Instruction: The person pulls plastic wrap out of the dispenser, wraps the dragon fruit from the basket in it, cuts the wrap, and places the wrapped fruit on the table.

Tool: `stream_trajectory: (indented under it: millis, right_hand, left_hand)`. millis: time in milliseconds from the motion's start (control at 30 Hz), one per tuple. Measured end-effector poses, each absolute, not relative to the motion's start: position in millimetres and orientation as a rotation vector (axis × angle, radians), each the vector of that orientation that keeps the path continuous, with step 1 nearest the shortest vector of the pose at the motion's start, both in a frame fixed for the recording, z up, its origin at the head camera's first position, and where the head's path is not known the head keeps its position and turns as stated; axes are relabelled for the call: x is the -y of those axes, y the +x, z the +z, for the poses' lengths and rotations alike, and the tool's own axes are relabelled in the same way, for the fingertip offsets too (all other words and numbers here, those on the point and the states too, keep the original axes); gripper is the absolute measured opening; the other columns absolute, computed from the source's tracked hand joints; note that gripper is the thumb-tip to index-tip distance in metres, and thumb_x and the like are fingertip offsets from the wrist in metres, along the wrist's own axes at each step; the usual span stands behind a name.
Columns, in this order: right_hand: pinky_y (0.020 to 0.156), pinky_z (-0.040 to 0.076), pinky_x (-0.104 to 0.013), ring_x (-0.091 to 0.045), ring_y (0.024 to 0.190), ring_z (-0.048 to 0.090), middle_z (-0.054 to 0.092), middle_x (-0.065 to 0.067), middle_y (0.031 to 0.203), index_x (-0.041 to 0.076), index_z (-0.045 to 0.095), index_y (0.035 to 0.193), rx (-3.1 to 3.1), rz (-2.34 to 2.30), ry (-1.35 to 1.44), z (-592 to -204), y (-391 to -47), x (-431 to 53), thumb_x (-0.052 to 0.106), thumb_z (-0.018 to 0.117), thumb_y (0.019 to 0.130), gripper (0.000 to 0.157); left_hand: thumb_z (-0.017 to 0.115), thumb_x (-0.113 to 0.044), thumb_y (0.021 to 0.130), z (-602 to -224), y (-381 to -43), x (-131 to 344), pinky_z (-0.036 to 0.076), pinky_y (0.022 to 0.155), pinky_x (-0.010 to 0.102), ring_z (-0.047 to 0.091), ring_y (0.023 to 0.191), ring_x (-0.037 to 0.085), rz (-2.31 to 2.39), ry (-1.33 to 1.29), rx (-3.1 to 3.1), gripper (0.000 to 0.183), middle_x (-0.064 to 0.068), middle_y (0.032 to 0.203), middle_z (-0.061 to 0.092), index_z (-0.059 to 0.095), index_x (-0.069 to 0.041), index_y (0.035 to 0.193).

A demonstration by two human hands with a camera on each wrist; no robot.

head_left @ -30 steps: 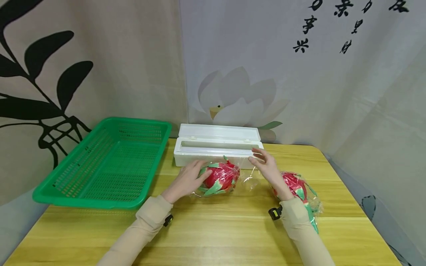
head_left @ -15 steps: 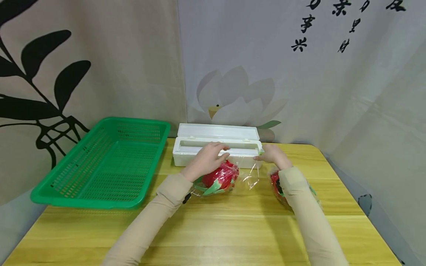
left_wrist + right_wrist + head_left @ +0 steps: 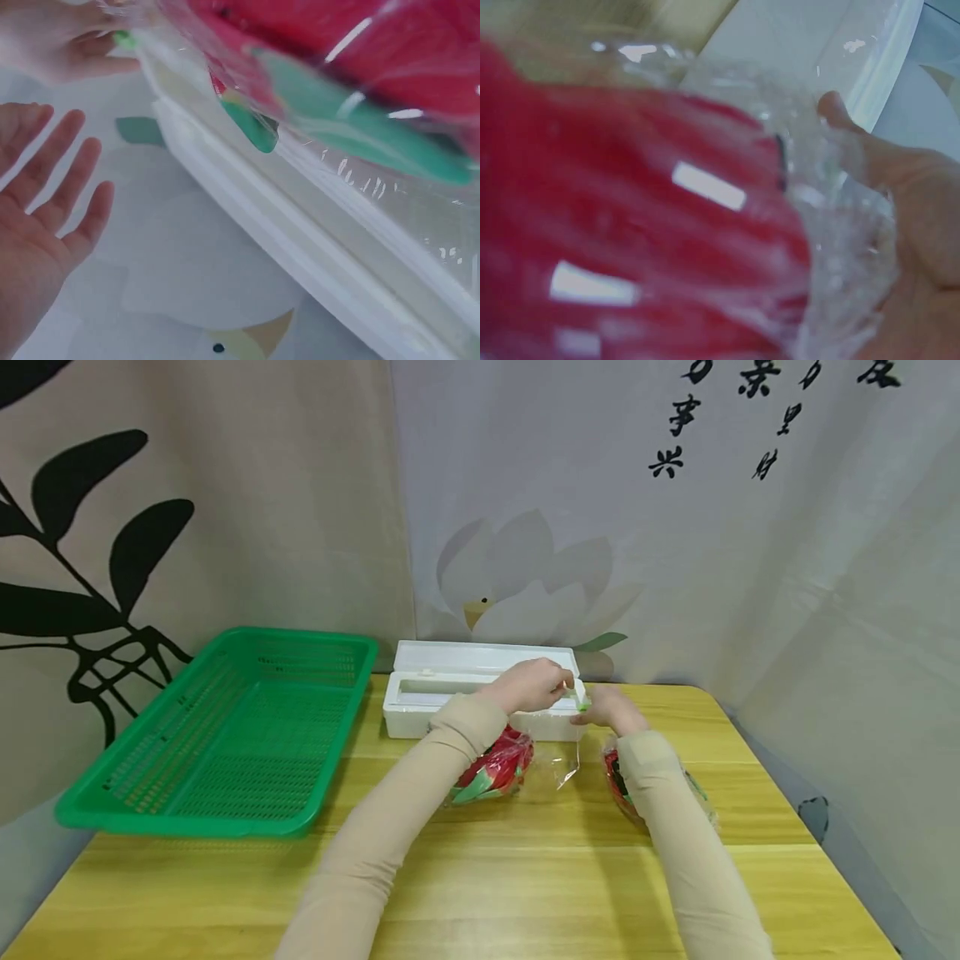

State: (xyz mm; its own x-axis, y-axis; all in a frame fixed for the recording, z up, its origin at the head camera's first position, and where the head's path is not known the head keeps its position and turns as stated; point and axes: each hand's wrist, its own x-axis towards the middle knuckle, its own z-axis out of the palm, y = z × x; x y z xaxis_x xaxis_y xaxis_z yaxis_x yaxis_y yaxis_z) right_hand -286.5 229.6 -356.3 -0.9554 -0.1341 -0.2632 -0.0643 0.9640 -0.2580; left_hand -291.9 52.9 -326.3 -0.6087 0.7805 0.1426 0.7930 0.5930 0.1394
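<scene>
An opened white cling film dispenser [image 3: 420, 720] stands at the back of the table, its lid tipped up. My left hand [image 3: 534, 683] reaches over its right part, close to a slider with a green edge [image 3: 582, 703]; in the left wrist view the hand's fingers [image 3: 90, 214] are spread. My right hand [image 3: 611, 708] holds the dispenser's right end, thumb at the front. Clear film [image 3: 564, 762] hangs from the dispenser onto the table beside a red-and-green dragon fruit [image 3: 504, 768], which my left forearm partly covers. A second film-wrapped dragon fruit [image 3: 652, 225] lies under my right forearm.
A green plastic basket [image 3: 315, 777] sits on the left of the wooden table [image 3: 517, 885]. Close behind the dispenser hangs a printed curtain [image 3: 510, 593]. The table's right edge slants off beyond the second dragon fruit.
My left hand has left the dragon fruit and moved right and up over the dispenser to its slider end. My right hand has come down onto the dispenser's right end.
</scene>
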Motion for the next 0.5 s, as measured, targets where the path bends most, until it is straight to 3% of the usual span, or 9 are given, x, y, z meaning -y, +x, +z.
stream_trajectory:
  millis: [133,233,300,367,500]
  right_hand:
    - [0.060,0.032,-0.028,-0.015,0.063,0.035,0.033,0.001,0.067,0.009,0.043,0.071,-2.861,-0.387,-0.130,-358,-284,-230,0.029,0.071,0.085,0.037]
    - [0.063,0.042,-0.031,-0.019,0.065,0.047,0.053,-0.008,0.070,-0.002,0.061,0.087,-2.889,-0.397,-0.144,-358,-282,-230,0.027,0.072,0.085,0.031]
    - [0.070,0.048,-0.036,-0.024,0.074,0.056,0.065,-0.016,0.086,-0.003,0.065,0.105,-2.898,-0.394,-0.159,-359,-282,-230,0.027,0.071,0.085,0.036]
    - [0.080,0.050,-0.041,-0.028,0.088,0.060,0.068,-0.020,0.107,0.001,0.065,0.117,-2.909,-0.397,-0.164,-360,-281,-231,0.028,0.070,0.086,0.041]
    - [0.074,0.048,-0.037,-0.025,0.080,0.056,0.069,-0.019,0.099,0.000,0.068,0.106,-2.913,-0.442,-0.130,-363,-282,-233,0.027,0.071,0.085,0.035]
  left_hand:
    - [0.049,-0.010,0.097,-332,-297,-70,0.051,0.096,0.031,0.061,0.115,0.018,-0.119,-1.406,2.828,0.030,0.003,0.125,0.065,0.064,-0.013,0.123]
    - [0.049,-0.014,0.099,-339,-300,-79,0.050,0.098,0.033,0.057,0.121,0.017,0.051,-1.431,2.867,0.034,0.000,0.131,0.061,0.057,-0.020,0.131]
    - [0.050,-0.015,0.099,-343,-300,-84,0.048,0.101,0.036,0.053,0.125,0.018,0.167,-1.421,2.889,0.038,-0.002,0.136,0.056,0.052,-0.025,0.136]
    - [0.049,-0.015,0.099,-346,-301,-88,0.047,0.102,0.038,0.052,0.125,0.019,0.255,-1.400,2.900,0.040,-0.004,0.138,0.053,0.049,-0.028,0.137]
    - [0.049,-0.013,0.099,-350,-301,-93,0.045,0.104,0.039,0.050,0.127,0.019,0.354,-1.373,2.916,0.043,-0.007,0.143,0.047,0.048,-0.031,0.137]
